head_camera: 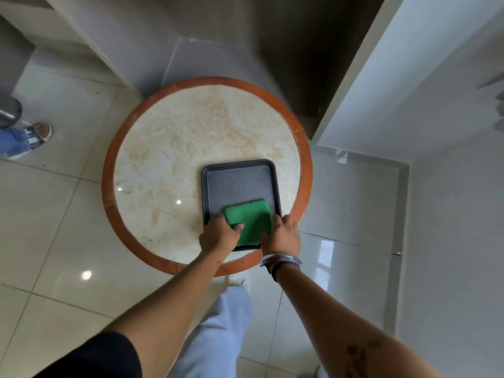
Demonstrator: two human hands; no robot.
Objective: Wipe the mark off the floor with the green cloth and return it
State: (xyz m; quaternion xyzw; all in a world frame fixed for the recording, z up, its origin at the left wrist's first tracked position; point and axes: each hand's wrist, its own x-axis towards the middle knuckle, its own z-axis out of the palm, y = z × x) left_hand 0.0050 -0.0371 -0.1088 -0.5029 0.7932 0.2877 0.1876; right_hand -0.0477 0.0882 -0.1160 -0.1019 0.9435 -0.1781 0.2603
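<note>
A folded green cloth [252,219] lies in the near part of a dark grey tray [237,184], which sits on a round marble-topped table [174,148] with a brown rim. My left hand [218,236] rests on the cloth's left edge, thumb on top of it. My right hand [282,233] lies against the cloth's right side with fingers over the tray's near right rim. Whether either hand pinches the cloth, I cannot make out. No mark on the pale floor tiles [68,241] is visible to me.
Another person's sandalled foot and jeans leg [30,137] stand at the far left beside a dark bin [9,110]. White walls and a cabinet panel [409,77] rise to the right and behind the table. My own jeans leg [218,328] is below the table.
</note>
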